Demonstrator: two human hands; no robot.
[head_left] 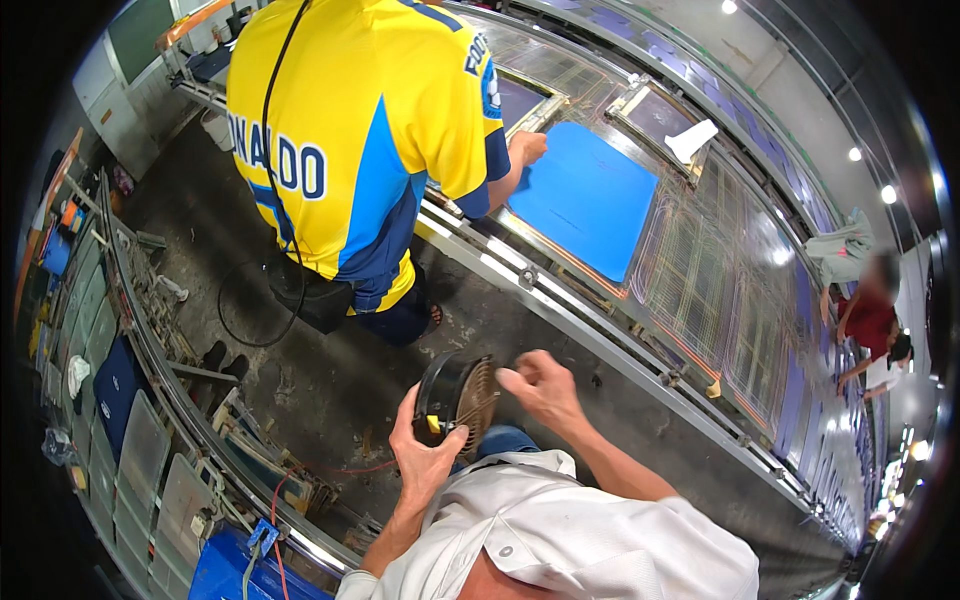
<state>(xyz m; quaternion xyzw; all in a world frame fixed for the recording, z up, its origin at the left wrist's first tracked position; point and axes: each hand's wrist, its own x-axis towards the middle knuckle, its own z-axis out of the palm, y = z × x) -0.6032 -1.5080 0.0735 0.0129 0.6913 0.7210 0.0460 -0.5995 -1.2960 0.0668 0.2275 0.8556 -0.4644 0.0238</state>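
Observation:
In front of my body, my left hand (424,452) grips a round black fan (447,392) by its lower rim. The fan is held on edge, and its ribbed, brownish face is turned to the right. A small yellow patch shows on its casing. Just to the right of that face is my right hand (547,394), its fingers curled and the thumb drawn in. Whether something small is between those fingertips cannot be made out.
A person in a yellow and blue shirt (345,130) stands ahead, one hand by a blue sheet (585,200) on a long printing table (700,290). Framed screens (660,125) lie there. A curved rail with grey panels (155,450) runs left, near a blue container (225,570). People (868,310) work far right.

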